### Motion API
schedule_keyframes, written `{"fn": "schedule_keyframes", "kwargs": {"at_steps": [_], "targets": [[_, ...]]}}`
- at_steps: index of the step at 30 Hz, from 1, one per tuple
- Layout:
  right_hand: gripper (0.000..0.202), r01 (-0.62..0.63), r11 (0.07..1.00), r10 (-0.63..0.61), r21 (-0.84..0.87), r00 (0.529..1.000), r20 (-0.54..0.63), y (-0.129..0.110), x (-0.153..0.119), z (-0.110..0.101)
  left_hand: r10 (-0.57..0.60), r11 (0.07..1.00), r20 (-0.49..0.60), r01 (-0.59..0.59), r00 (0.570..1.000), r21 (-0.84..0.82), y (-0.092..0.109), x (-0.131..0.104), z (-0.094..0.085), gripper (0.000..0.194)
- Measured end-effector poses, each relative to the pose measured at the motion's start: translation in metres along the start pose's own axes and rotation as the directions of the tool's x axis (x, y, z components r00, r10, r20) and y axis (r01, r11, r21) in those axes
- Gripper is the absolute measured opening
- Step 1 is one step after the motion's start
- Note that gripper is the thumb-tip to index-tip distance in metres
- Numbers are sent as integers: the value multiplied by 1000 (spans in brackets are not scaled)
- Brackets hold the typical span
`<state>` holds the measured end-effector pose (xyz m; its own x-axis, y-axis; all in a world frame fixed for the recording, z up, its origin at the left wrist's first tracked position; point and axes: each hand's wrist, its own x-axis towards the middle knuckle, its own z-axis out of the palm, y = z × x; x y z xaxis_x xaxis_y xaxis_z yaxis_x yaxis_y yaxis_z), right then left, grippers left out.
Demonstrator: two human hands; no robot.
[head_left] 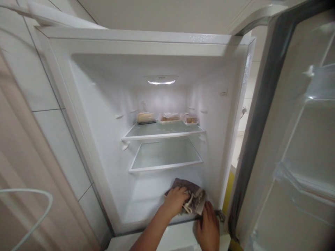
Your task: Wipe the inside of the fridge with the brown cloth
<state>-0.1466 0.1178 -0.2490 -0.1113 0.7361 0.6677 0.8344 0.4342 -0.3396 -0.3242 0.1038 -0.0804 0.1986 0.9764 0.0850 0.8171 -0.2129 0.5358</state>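
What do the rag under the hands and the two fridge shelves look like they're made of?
The rag: soft woven cloth, brownish, crumpled with frayed pale edges. The upper shelf and lower shelf: probably glass, smooth and see-through with a greenish tint, edged in white trim that looks like plastic.

Two bare forearms, sleeveless, no rings or watch.

A crumpled grey-brown cloth (192,198) with pale, frayed patches lies bunched on the white floor of the open fridge compartment, below the lower glass shelf and close to the right wall near the front edge, its left part covered by the hand pressed flat upon it.
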Motion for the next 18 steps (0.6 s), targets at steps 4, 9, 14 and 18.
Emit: {"fn": "schedule_keyframes", "kwargs": {"at_steps": [4, 9, 14, 18], "targets": [[57, 12, 1000, -12, 16, 1000, -14, -8, 6, -12, -277, 880, -94, 292, 956, 376, -11, -62, -27, 49], [58, -24, 1000, 24, 11, 1000, 20, -14, 7, -17, -479, 653, -215, 509, 851, 561, -28, -122, -55, 60], [57, -52, 996, 50, 69, 998, 31, -14, 7, -18, -433, 781, -93, 425, 896, 457, -27, -123, -43, 72], [51, -127, 964, 123, 234, 992, 30, -8, 10, -12, -434, 818, -103, 440, 895, 370, -4, -90, -14, 76]]}}
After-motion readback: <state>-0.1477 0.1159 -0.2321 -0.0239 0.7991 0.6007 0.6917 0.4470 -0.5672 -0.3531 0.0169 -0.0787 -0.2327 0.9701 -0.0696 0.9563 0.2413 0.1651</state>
